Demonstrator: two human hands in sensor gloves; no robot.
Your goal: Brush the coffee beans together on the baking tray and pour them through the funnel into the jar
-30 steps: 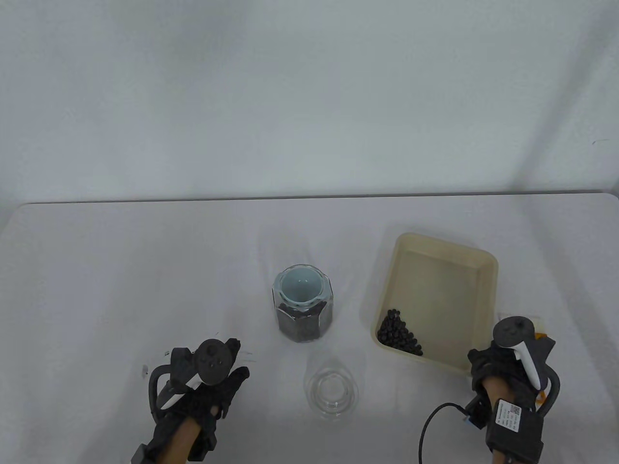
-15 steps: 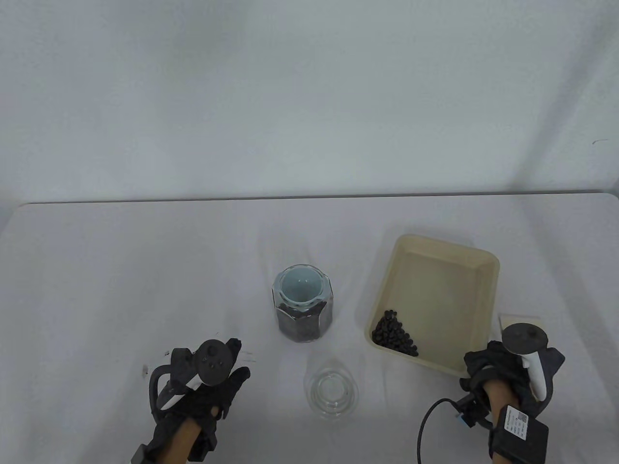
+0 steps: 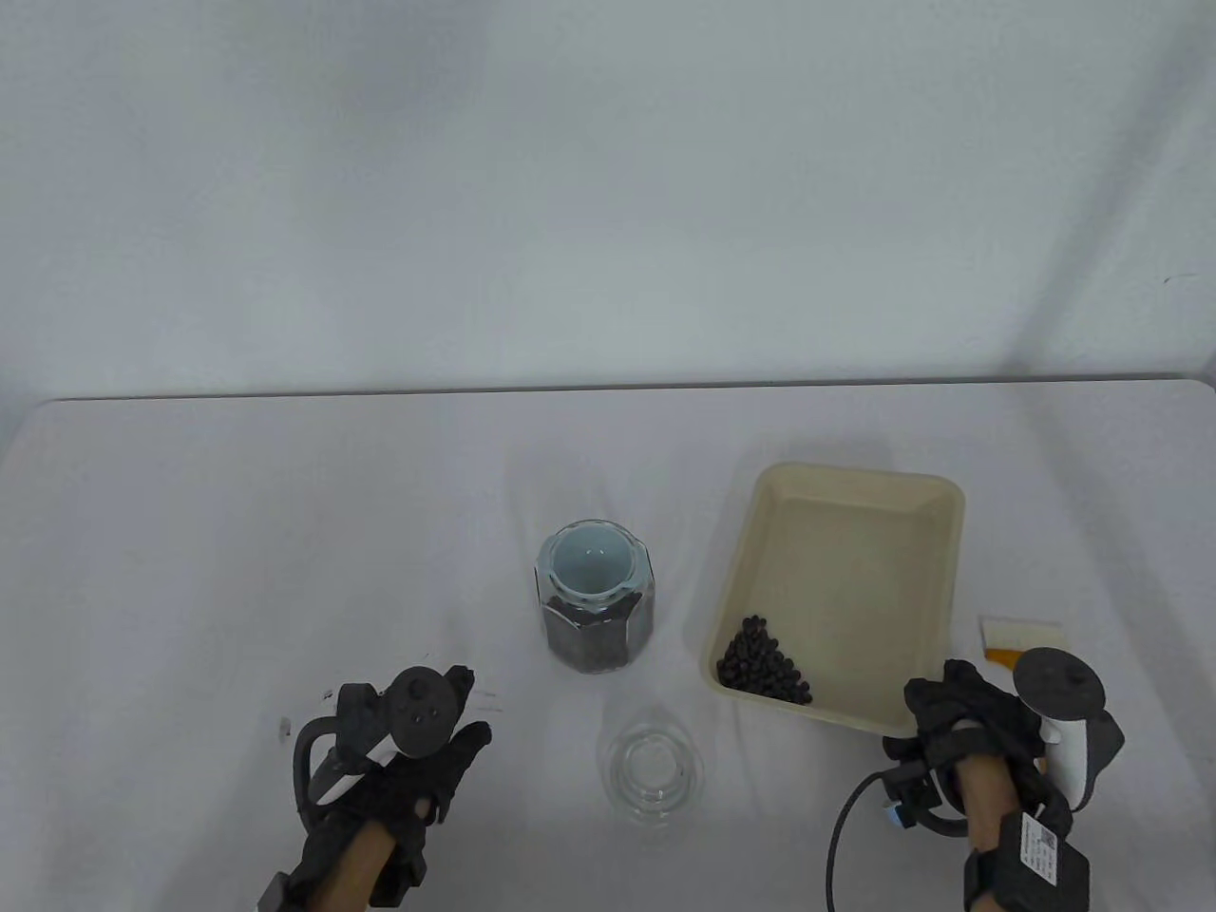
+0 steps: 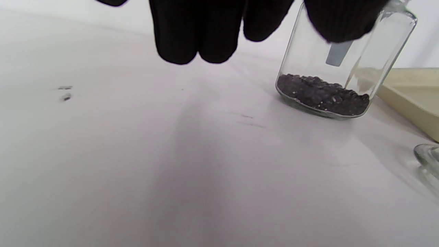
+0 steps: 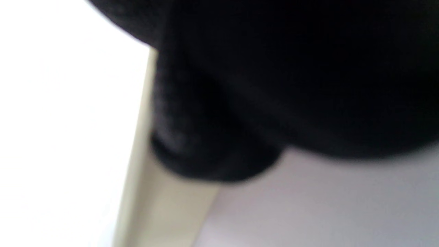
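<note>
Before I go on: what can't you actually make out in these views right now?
- Right hand on the baking tray: right wrist view is black glove blur, so the grip is unclear.
- Brush: table view, mostly behind that hand's tracker.
- Funnel spout: left wrist view, blocked by left hand fingers.

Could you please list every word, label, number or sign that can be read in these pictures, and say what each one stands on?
No text can be read in any view.
White label on the black box strapped to the right forearm: printed lines and a square code, too small to read.
Jar, baking tray, glass funnel and left hand: no print visible.
</note>
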